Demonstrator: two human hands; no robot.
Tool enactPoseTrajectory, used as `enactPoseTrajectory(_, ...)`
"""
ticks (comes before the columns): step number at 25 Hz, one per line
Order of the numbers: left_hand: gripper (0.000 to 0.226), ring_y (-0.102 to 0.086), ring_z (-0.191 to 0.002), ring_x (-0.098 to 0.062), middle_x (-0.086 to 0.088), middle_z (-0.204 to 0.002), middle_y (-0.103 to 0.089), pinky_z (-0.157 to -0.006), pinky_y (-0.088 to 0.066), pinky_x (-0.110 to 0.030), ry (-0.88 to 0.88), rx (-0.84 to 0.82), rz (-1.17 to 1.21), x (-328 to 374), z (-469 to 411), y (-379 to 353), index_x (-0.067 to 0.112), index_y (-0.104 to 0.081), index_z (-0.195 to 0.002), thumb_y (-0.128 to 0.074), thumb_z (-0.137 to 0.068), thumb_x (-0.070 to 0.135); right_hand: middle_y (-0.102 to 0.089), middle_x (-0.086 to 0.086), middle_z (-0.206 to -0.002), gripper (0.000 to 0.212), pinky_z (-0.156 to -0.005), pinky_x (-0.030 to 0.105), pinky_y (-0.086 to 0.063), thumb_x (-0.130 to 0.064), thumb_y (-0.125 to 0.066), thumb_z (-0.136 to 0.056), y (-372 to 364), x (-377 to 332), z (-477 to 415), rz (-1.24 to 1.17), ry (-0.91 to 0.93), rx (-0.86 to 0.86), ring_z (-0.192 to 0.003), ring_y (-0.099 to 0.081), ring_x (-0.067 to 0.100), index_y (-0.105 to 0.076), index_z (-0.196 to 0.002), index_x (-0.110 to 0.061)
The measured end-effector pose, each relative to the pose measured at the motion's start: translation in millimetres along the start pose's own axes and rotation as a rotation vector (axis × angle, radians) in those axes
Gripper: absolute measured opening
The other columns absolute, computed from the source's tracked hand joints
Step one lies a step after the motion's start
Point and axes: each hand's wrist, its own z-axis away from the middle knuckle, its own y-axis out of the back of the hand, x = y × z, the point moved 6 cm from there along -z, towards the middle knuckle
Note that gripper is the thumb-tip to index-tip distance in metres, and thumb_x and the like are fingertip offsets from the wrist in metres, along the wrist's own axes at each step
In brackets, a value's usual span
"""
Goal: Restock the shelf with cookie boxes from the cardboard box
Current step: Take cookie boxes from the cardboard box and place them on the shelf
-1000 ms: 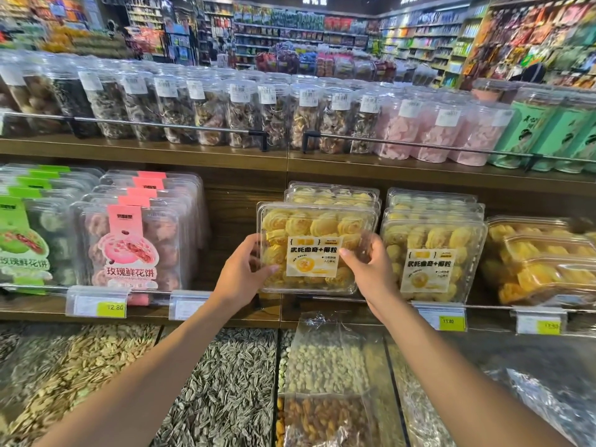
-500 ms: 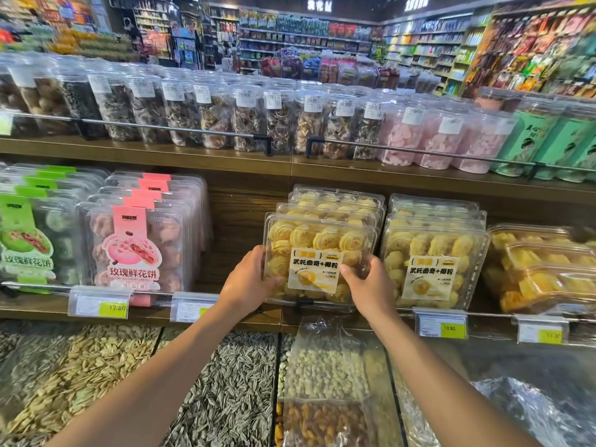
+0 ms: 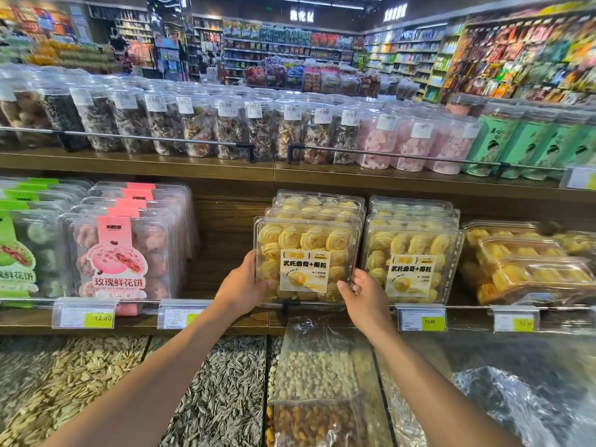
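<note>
Above the left stretch of the shelf rail stand pink flower-cake boxes. Above the rail's middle, the left hand grips the left edge of the front cookie box, upright just behind the rail. The right hand grips its lower right corner. Further right along the rail stands a second cookie-box row

- The single view is from the person's head, standing before the wooden shelf unit.
- It faces forward and a little down; both forearms enter from the bottom edge, and the left hand and right hand hold the cookie box in the centre.
- The shelf unit is within arm's reach; the wide lens also takes in the seed bins below and the far aisles above.
</note>
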Motion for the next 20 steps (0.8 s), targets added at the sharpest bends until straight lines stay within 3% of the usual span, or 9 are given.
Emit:
enactPoseTrajectory(6, 0.069, -0.069, -0.113, -0.029, -0.006, -0.13, -0.07, -0.095, -0.057, -0.045, 0.014, 0.021, -0.015, 3.0, -1.1, -6.4, 0.024, -0.031, -0.155, -0.069, -0.098, 0.026, -0.061, 0.005, -0.134, 0.056, -0.099, 0.034, -0.053, -0.03, -0.067, -0.096, 14.0, -1.7, 7.7, 0.12, 0.117, 0.162, -0.117, -0.062, 0.016, -0.05, -0.147, -0.012)
enactPoseTrajectory(12, 0.063, -0.069, -0.109, -0.028, -0.003, -0.128, -0.07, -0.088, -0.054, -0.038, 0.01, 0.039, -0.074, 14.5, -1.1, -13.2, 0.024, -0.035, -0.153, -0.068, -0.099, 0.028, -0.066, 0.004, -0.126, 0.048, -0.092, 0.028, -0.051, -0.021, -0.067, -0.096, 22.9, 7.5, 3.4, 0.025, 0.048, 0.112, -0.108, -0.064, 0.015, -0.053, -0.141, -0.012)
enactPoseTrajectory(17, 0.061, -0.072, -0.103, -0.024, -0.001, -0.126, -0.072, -0.093, -0.058, -0.045, 0.004, 0.022, -0.057, 19.0, -1.6, -19.2, 0.026, -0.039, -0.15, -0.07, -0.097, 0.032, -0.065, 0.001, -0.123, 0.048, -0.087, 0.027, -0.05, -0.022, -0.068, -0.095, 29.8, 14.0, 1.7, 0.0, 0.033, 0.105, -0.106, -0.063, 0.014, -0.052, -0.139, -0.014)
enactPoseTrajectory(20, 0.062, -0.07, -0.093, -0.016, -0.001, -0.125, -0.072, -0.081, -0.06, -0.036, -0.001, -0.012, -0.006, 20.5, 0.1, -19.1, 0.024, -0.039, -0.151, -0.07, -0.098, 0.03, -0.064, 0.0, -0.123, 0.049, -0.088, 0.03, -0.051, -0.025, -0.068, -0.095, 30.9, 14.5, 5.0, 0.01, 0.032, 0.08, -0.107, -0.063, 0.014, -0.05, -0.14, -0.016)
